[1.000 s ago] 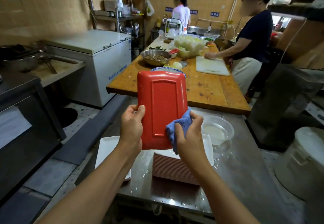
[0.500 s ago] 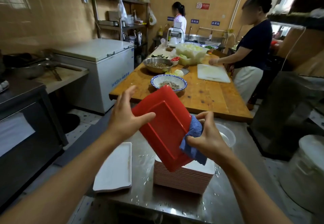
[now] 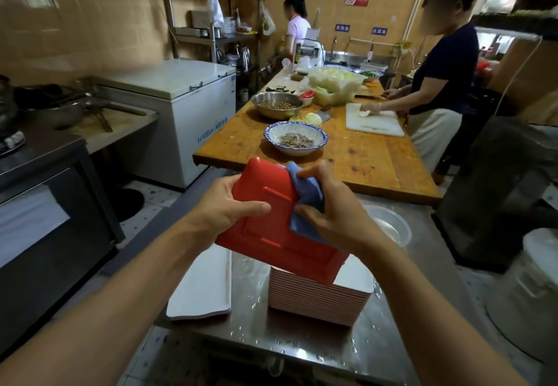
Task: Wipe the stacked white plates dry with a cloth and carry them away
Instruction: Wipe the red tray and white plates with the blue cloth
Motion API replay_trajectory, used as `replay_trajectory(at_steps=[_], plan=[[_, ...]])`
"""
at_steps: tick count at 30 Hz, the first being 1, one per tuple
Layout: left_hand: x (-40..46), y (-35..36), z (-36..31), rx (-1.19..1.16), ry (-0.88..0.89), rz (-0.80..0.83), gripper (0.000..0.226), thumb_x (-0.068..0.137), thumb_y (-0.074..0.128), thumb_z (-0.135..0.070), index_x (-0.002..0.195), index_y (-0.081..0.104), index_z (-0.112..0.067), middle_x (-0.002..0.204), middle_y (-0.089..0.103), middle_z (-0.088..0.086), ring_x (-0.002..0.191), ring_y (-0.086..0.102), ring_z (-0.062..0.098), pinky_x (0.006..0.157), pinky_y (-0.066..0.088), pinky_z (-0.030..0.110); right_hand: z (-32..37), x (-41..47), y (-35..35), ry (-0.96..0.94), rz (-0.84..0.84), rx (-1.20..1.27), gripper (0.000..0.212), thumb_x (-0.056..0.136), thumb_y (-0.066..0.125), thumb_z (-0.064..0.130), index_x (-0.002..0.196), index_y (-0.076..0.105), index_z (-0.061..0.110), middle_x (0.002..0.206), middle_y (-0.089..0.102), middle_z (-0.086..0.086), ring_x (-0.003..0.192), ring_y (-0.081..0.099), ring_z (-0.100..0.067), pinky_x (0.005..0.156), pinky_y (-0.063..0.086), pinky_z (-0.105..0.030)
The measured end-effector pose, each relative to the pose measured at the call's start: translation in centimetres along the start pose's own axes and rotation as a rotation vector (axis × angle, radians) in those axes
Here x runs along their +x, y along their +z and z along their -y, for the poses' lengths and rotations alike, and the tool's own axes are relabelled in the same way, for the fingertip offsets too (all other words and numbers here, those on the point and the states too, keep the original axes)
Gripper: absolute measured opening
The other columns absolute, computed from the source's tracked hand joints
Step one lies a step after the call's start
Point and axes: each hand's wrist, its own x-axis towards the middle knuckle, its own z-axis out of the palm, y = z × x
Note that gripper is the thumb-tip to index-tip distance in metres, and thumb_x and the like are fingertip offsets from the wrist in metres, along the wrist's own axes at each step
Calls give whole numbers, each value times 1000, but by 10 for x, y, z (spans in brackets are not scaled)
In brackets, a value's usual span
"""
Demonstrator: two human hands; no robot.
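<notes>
Holding a red-backed plate [image 3: 271, 222] in the middle of the frame, the left hand [image 3: 223, 207] is gripping its left edge, with the thumb lying across the red underside and the other fingers hidden behind the plate. The plate is tilted, its underside facing the camera, and its lower right corner is hanging just above the stack of plates [image 3: 320, 301], which is standing on the wet steel table [image 3: 302, 343] in the lower middle of the frame. The stack is showing red and white stripes at its side and a white top.

The right hand [image 3: 335, 216] is pinching a blue cloth [image 3: 305, 201] against the upper right edge of the held plate; its fingers are curled around the cloth.

One white plate [image 3: 205, 286] is lying alone on the table, left of the stack and apart from it. A clear plastic bowl [image 3: 392, 225] is standing to the right, behind the right wrist.

Higher in the frame, a blue-rimmed bowl [image 3: 296, 138] is sitting on the wooden table [image 3: 377, 162]. At the upper right, a person in a dark shirt [image 3: 444, 65] is working at a white cutting board [image 3: 374, 123].
</notes>
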Motion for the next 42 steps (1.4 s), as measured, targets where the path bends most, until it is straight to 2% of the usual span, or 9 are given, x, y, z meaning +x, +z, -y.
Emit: replay_trajectory(at_steps=[3, 7, 11, 18, 24, 31, 35, 39, 42], plan=[[-4, 2, -1, -44, -6, -29, 37, 72, 69, -3, 107, 61, -14, 96, 69, 10, 81, 69, 21, 62, 58, 27, 5, 6, 9, -79, -35, -88, 38, 84, 62, 13, 120, 49, 13, 108, 55, -2, 99, 52, -20, 84, 38, -34], [-8, -12, 3, -109, -45, -43, 61, 64, 79, -10, 120, 57, -11, 107, 68, 14, 94, 68, 32, 73, 58, 40, -16, -6, 1, -62, -104, -214, 41, 83, 53, 23, 120, 53, 6, 106, 59, -8, 96, 55, -27, 84, 39, -37], [-7, -15, 9, -156, -91, -76, 64, 61, 79, -11, 121, 58, -14, 109, 69, 13, 97, 67, 34, 72, 58, 41, -36, -20, -4, 72, -92, -52, 35, 89, 47, 18, 122, 44, 8, 111, 45, 0, 104, 49, -24, 90, 39, -35], [1, 1, 14, -328, -225, -214, 57, 67, 70, -12, 123, 58, -12, 112, 67, 17, 102, 63, 39, 79, 54, 47, -40, -40, 16, 156, -211, 38, 48, 96, 43, 10, 142, 28, 10, 156, 13, -5, 143, 16, -13, 115, 19, -29], [7, 11, 16, -457, -426, -305, 19, 79, 69, -15, 98, 65, -16, 78, 73, 10, 71, 69, 29, 60, 54, 41, -46, -63, 31, 127, -257, -24, 53, 94, 42, 20, 144, 29, 8, 157, 16, -8, 144, 17, -21, 115, 24, -48], [5, 27, 13, -541, -492, -345, 10, 85, 66, -22, 82, 61, -15, 56, 69, 10, 46, 66, 26, 48, 48, 40, -28, -61, 69, -64, -272, -277, 57, 86, 45, 25, 139, 35, 6, 151, 24, -16, 142, 13, -30, 116, 10, -47], [4, 34, 9, -618, -521, -356, 26, 90, 60, -31, 76, 59, -9, 54, 66, 13, 63, 61, 28, 60, 46, 42, -8, -54, 100, -190, -252, -327, 59, 86, 48, 26, 139, 27, 11, 151, 22, -11, 142, 14, -30, 118, 7, -45], [1, 29, 13, -648, -538, -372, 34, 89, 59, -39, 78, 56, -6, 74, 64, 16, 72, 58, 28, 76, 47, 41, -2, -49, 113, -258, -190, -407, 63, 87, 54, 25, 140, 23, 15, 151, 18, -8, 142, 15, -29, 118, 8, -45], [-2, 22, 19, -656, -528, -377, 35, 90, 57, -38, 78, 57, -5, 55, 66, 14, 67, 61, 28, 73, 48, 42, -8, -46, 102, -346, -63, -390, 60, 89, 53, 29, 141, 28, 14, 153, 24, -8, 142, 18, -25, 117, 13, -43]])
